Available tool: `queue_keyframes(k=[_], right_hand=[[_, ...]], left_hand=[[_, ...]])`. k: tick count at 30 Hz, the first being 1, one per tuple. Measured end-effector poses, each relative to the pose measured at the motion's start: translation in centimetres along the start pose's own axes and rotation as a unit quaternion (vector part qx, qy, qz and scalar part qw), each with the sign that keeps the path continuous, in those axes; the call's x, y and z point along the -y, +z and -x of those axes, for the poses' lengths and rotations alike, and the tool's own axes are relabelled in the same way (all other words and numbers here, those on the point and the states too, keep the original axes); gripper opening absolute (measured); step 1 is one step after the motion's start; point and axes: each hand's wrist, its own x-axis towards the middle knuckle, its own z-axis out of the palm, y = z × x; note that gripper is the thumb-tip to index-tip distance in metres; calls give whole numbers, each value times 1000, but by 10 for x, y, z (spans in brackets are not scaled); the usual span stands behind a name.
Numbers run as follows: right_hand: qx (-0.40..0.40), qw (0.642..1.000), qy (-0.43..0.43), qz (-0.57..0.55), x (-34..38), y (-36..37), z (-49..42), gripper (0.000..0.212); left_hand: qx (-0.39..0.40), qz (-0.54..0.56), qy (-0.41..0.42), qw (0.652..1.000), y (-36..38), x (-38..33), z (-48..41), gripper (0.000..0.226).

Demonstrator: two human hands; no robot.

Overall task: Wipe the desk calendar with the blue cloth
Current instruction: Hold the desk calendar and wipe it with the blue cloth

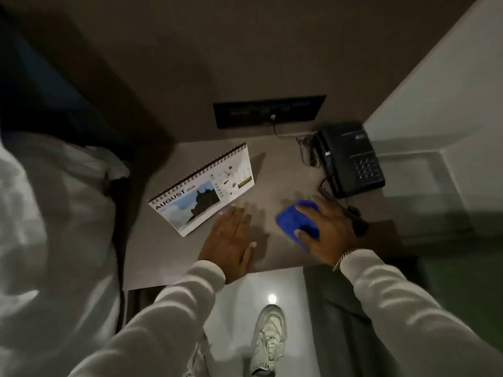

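Left hand (230,240) lay flat on the grey-brown worktop (163,257), fingers spread, tips just beside the near edge of the white spiral-bound desk calendar (202,187). Right hand (328,229) pressed down on the folded blue cloth (292,220), fingers splayed over it. Calendar stood left of the cloth, apart. Black desk telephone (351,159) sat farther back, right.

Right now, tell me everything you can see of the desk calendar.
The desk calendar is a white, spiral-bound flip calendar with dark wire binding along its upper edge. The open page reads AUGUST, with a photo of a dark building against blue sky on its left and a date grid, too blurred to read, on its right. It stands tilted on the grey desk, turned at an angle. The left hand lies flat beside its lower edge, fingertips about at it; actual contact is unclear.
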Motion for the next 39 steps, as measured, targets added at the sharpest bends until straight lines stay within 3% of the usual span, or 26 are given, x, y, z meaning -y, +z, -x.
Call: queue_keyframes(k=[5,10,15,19,23,27,31,36,39], right_hand=[[16,997,33,68,-17,65,-19,74],[-39,997,53,36,-12,82,-22,59],[-43,996,68,-40,7,66,-22,62],[-85,980,78,-163,35,60,-13,42],[-170,936,78,-299,81,70,-12,42],[-303,841,95,-438,127,83,-29,41],[-381,772,94,-501,163,95,-49,42],[-437,725,69,-528,203,118,-76,44],[-417,740,40,-527,223,135,-88,52]], left_hand=[[17,-20,-10,1000,69,22,-10,68],[18,-20,6,1000,80,31,-10,69],[12,-19,46,999,16,28,9,70],[-46,-41,82,995,-61,42,14,69],[-44,-126,82,988,-113,74,-10,75],[25,-199,130,971,-128,109,-44,89],[67,-222,202,952,-120,126,-62,96],[68,-146,223,961,-113,132,-64,97],[66,-116,243,961,-110,133,-64,96]])
